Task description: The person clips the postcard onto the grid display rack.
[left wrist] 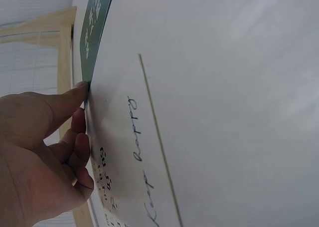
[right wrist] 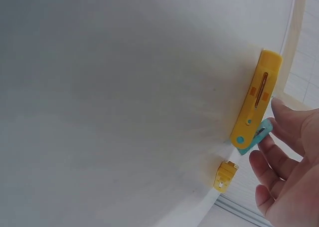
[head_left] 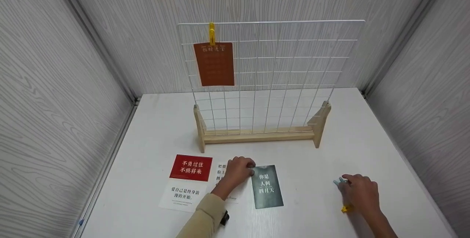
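Note:
My left hand (head_left: 238, 172) pinches a corner of a dark green card (head_left: 267, 188) with white writing. In the left wrist view the thumb meets the card's (left wrist: 94, 32) corner and the other fingers curl below it. Under that hand lies a white card (head_left: 232, 195) with handwritten-style text, partly covered. My right hand (head_left: 363, 194) is at the right, its thumb and fingertips around one end of a light blue clothespin (head_left: 340, 181). Close by are a long yellow clothespin (right wrist: 256, 100) and another yellow one (right wrist: 226, 176), seen end-on.
A white wire grid (head_left: 286, 57) stands in a wooden base (head_left: 259, 137) behind the hands. On its left, a yellow clothespin (head_left: 212, 34) holds a brown card (head_left: 216, 65). A red card (head_left: 191, 168) and a white card (head_left: 180, 194) lie at the left. Wood-grain panels enclose the table.

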The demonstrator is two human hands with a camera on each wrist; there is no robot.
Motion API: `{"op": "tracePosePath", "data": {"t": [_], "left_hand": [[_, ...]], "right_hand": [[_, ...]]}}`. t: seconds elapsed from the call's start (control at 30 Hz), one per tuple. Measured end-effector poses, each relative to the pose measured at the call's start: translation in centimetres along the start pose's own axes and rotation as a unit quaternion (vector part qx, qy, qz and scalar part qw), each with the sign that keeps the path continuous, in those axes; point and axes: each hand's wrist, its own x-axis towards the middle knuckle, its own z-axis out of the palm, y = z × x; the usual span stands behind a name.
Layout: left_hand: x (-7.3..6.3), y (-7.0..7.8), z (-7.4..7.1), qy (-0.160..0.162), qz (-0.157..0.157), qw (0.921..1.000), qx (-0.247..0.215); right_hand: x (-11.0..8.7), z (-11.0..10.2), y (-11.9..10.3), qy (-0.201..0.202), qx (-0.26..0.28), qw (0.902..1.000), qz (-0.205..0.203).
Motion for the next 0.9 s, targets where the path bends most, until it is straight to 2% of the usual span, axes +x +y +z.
{"op": "tracePosePath", "data": {"t": [0.27,0.5,0.73,0.9], "left_hand": [[-0.01,0.05,-0.08,-0.002,0.003,1.0,-0.007],[0.0,0.13,-0.04,-0.002,0.003,1.0,0.009],[-0.28,0.45,-0.43,0.008,-0.019,0.9982,0.056],[-0.39,0.35,-0.27,0.013,-0.02,0.9974,0.067]], "right_hand": [[-0.15,0.15,-0.3,0.025,-0.005,0.9994,-0.022],[0.14,0.1,-0.56,-0.019,-0.013,0.9996,-0.017],[0.21,0.2,-0.63,-0.023,-0.025,0.9993,-0.016],[0.32,0.25,-0.73,-0.031,-0.012,0.9994,-0.012]]}}
